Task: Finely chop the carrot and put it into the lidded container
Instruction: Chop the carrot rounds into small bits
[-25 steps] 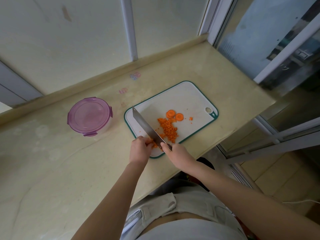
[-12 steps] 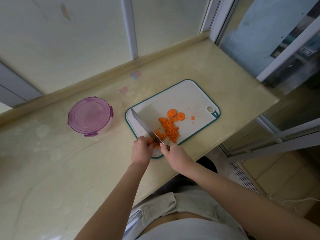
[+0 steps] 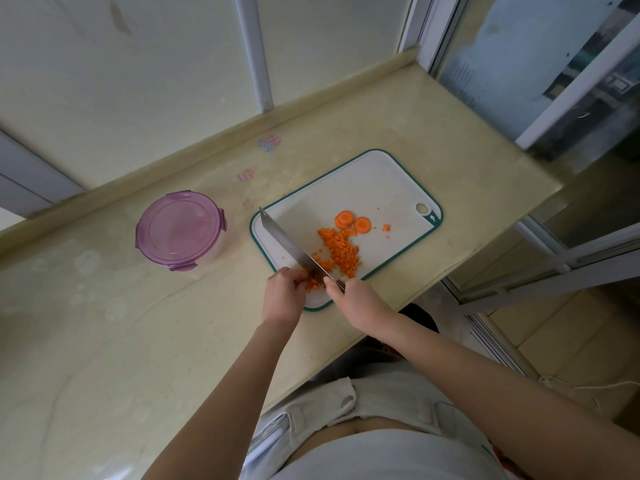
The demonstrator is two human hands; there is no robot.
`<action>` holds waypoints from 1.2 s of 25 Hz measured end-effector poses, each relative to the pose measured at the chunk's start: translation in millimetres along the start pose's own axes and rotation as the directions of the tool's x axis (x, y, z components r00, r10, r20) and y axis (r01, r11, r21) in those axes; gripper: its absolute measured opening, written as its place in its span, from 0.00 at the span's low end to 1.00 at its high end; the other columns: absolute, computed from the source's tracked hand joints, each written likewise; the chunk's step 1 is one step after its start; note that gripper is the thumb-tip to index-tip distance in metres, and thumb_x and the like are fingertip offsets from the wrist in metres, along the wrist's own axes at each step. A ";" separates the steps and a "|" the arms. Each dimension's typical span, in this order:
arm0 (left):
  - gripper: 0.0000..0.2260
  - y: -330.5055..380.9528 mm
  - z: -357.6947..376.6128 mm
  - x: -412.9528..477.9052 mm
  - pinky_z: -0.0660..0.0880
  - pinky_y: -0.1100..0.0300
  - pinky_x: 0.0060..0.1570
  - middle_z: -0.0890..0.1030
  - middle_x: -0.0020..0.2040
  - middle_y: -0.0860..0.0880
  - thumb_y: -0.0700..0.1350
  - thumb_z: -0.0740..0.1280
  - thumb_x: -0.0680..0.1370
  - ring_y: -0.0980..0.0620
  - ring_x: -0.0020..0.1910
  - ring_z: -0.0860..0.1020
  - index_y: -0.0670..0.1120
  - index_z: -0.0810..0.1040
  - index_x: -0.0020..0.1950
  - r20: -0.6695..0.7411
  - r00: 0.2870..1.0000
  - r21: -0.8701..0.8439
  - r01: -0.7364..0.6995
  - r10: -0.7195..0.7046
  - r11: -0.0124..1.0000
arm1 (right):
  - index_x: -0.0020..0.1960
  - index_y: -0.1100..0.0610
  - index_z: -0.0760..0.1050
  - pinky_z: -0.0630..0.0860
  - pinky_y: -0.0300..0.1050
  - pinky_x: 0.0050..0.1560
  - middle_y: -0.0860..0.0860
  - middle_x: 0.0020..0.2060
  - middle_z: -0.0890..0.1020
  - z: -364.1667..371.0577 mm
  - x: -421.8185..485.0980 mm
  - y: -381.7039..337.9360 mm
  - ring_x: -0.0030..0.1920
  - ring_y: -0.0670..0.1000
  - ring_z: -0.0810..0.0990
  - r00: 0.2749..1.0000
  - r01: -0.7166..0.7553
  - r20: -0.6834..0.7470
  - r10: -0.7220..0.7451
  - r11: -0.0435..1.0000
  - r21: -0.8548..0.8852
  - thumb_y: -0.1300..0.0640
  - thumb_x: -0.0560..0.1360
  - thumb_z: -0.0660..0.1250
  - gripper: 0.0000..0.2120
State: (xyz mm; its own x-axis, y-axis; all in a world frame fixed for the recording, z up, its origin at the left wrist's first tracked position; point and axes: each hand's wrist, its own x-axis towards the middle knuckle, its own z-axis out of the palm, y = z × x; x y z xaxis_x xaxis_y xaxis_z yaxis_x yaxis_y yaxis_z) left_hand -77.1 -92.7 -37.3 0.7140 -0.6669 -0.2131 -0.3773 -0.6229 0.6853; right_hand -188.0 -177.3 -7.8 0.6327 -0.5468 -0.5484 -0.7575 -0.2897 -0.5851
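R hand [image 3: 356,299] wrapped round knife [image 3: 294,247] handle, blade running near-right to far-left, tip pointing away. L hand [image 3: 284,292] fingers curled on carrot [image 3: 332,261] — chopped, on board [image 3: 346,181] near edge. Lidded container [image 3: 180,230] left of board.

On the counter [image 3: 104,341], your cutting board [image 3: 363,181] has the lidded container [image 3: 178,230] at its nine o'clock, well apart. The knife [image 3: 287,240] crosses the board's left part, tip toward eleven o'clock. The chopped carrot pile [image 3: 341,252] lies just right of the blade, with two carrot slices [image 3: 344,219] at its twelve o'clock. Your left hand [image 3: 284,294] holds carrot bits [image 3: 313,284] at the board's seven o'clock corner; your right hand [image 3: 356,299] grips the knife at six.
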 end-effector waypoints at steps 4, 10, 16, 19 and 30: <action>0.06 4.2 -2.5 -5.4 0.69 0.62 0.42 0.79 0.41 0.41 0.34 0.66 0.73 0.43 0.43 0.76 0.38 0.83 0.45 -0.096 0.993 0.045 -0.069 0.073 0.997 | 0.31 0.58 0.63 0.63 0.42 0.27 0.52 0.25 0.68 -0.3 -1.0 0.3 0.26 0.50 0.67 1.000 0.001 0.000 -0.001 1.000 0.004 0.43 0.81 0.53 0.25; 0.06 -5.4 0.2 -7.8 0.69 0.61 0.45 0.78 0.45 0.43 0.39 0.68 0.73 0.45 0.47 0.74 0.39 0.83 0.47 -0.082 0.996 0.095 -0.018 0.026 0.995 | 0.29 0.58 0.59 0.62 0.43 0.28 0.52 0.25 0.66 -2.8 -2.0 -1.4 0.26 0.50 0.65 1.000 0.008 0.003 -0.008 0.999 0.037 0.43 0.81 0.53 0.27; 0.07 -2.5 1.6 -11.6 0.67 0.64 0.46 0.80 0.44 0.43 0.38 0.67 0.75 0.46 0.47 0.74 0.40 0.84 0.48 -0.067 0.996 0.104 -0.051 0.058 0.993 | 0.31 0.58 0.62 0.64 0.43 0.31 0.51 0.27 0.67 -5.2 -7.7 -1.9 0.29 0.50 0.67 1.000 0.020 -0.024 -0.018 0.995 0.102 0.43 0.80 0.54 0.25; 0.07 -3.7 1.2 -10.4 0.66 0.64 0.45 0.80 0.44 0.43 0.39 0.67 0.76 0.46 0.46 0.74 0.40 0.84 0.48 -0.062 0.997 0.115 -0.041 0.048 0.992 | 0.31 0.58 0.63 0.65 0.43 0.32 0.52 0.28 0.67 -5.6 -9.6 -2.4 0.30 0.51 0.68 1.000 0.011 -0.016 -0.009 0.995 0.096 0.42 0.80 0.54 0.25; 0.08 -5.8 0.9 -6.0 0.71 0.59 0.47 0.81 0.44 0.43 0.38 0.66 0.75 0.45 0.46 0.75 0.42 0.84 0.48 -0.032 0.999 0.130 -0.022 0.027 0.991 | 0.29 0.59 0.60 0.61 0.41 0.26 0.52 0.26 0.66 0.2 -2.8 -9.5 0.26 0.50 0.65 1.000 -0.025 0.009 0.025 0.999 0.024 0.44 0.81 0.53 0.26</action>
State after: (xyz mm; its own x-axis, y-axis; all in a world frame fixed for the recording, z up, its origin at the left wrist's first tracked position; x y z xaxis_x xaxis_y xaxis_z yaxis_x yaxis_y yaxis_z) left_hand -79.7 -85.5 -40.6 0.7220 -0.6701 -0.1725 -0.4665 -0.6556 0.5938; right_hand -182.5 -172.9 -0.9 0.6152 -0.5464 -0.5683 -0.7689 -0.2569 -0.5854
